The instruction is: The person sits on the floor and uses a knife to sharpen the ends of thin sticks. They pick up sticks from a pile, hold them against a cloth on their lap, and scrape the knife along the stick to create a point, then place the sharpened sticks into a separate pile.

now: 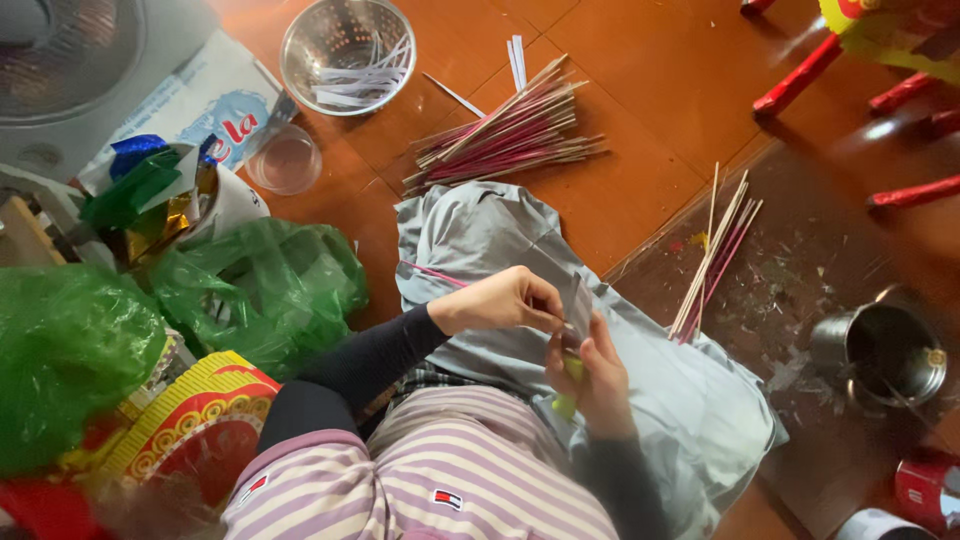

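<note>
My left hand (500, 300) pinches a grey paper strip (578, 305) over the grey cloth (480, 235) on my lap; right hand (595, 375) clenched around a green stick (570, 385). Stick bundle (505, 135) on floor.

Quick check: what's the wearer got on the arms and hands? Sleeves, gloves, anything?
Both hands bare: left hand, right hand. No gloves, rings or watch visible. Dark, close-fitting long sleeves reach both wrists. Over them, a short-sleeved top with pink-and-white stripes and a small rectangular chest patch.
</note>
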